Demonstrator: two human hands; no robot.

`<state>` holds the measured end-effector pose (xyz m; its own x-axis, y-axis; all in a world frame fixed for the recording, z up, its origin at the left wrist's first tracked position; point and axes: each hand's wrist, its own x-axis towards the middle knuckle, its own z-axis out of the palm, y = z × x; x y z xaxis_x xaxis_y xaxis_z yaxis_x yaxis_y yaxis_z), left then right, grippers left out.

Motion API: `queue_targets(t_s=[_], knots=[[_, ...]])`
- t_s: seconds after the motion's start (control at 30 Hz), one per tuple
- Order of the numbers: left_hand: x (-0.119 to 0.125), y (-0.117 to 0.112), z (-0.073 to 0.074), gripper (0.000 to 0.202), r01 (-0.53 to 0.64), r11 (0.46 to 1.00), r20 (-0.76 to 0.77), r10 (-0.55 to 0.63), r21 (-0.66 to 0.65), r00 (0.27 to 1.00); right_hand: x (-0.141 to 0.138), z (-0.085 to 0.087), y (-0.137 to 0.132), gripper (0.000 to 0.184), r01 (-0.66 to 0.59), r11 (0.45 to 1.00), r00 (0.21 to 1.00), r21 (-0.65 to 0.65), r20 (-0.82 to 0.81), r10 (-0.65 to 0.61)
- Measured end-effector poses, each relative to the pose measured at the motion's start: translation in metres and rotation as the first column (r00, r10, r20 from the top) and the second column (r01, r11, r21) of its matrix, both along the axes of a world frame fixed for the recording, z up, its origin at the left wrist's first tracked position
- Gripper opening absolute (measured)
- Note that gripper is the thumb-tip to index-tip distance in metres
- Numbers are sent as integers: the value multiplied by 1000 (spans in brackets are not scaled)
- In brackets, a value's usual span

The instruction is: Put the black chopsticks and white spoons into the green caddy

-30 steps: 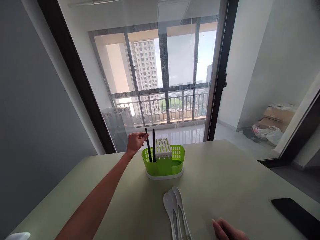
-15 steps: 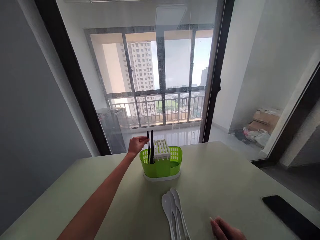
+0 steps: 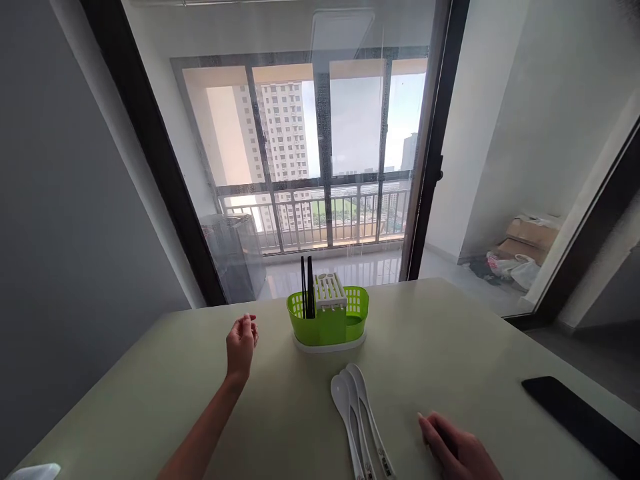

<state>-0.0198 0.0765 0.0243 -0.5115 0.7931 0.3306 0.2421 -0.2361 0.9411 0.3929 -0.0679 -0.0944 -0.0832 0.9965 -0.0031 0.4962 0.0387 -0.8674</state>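
Observation:
A green cutlery basket [image 3: 327,327] with a white insert stands on the pale table [image 3: 450,347]. Two black chopsticks [image 3: 307,295] stand upright in its left compartment. My left hand [image 3: 241,344] hovers over the table to the left of the basket, fingers loosely curled, holding nothing. Three white spoons [image 3: 359,420] lie side by side in front of the basket. My right hand [image 3: 457,453] rests on the table just right of the spoons, fingers curled under, and I see nothing in them.
A black phone [image 3: 583,423] lies at the table's right edge. A white object [image 3: 35,472] shows at the bottom left corner. Behind the table is a glass sliding door to a balcony with boxes and bags.
My left hand has let go of the chopsticks and drawn back to the left and toward me. The chopsticks now stand together in the basket. My right hand has barely moved.

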Motion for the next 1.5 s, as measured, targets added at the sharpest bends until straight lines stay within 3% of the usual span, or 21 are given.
queue_targets(t_s=[0.13, 0.27, 0.53, 0.7, 0.97, 1.23, 1.37, 1.5], knots=[[8, -30, -26, 57, 85, 993, 82, -78, -80, 994, -14, 1, 7, 56, 47, 998, 998, 49, 40, -49], [17, -50, -37, 59, 158, 979, 117, -143, -132, 983, -32, 9, 20, 53, 39, 994, 995, 98, 84, -47], [28, -77, -40, 54, 196, 969, 125, -178, -150, 976, -70, 34, 30, 45, -11, 989, 955, 148, 296, -34], [32, -83, -45, 54, 197, 968, 132, -177, -155, 975, -78, 39, 25, 28, -2, 990, 881, 142, 469, -66], [33, -87, -42, 54, 204, 965, 121, -186, -162, 975, -81, 43, 37, 27, 1, 996, 870, 86, 491, -43], [33, -87, -46, 55, 200, 961, 110, -182, -191, 977, -68, 29, 72, 35, -30, 998, 958, 57, 287, 13], [36, -89, -44, 53, 209, 952, 80, -196, -222, 977, -59, 28, 87, 48, -122, 992, 990, -9, 64, 122], [38, -93, -42, 50, 246, 926, -11, -260, -285, 966, -57, 34, 85, 57, -240, 969, 966, -54, -113, 232]])
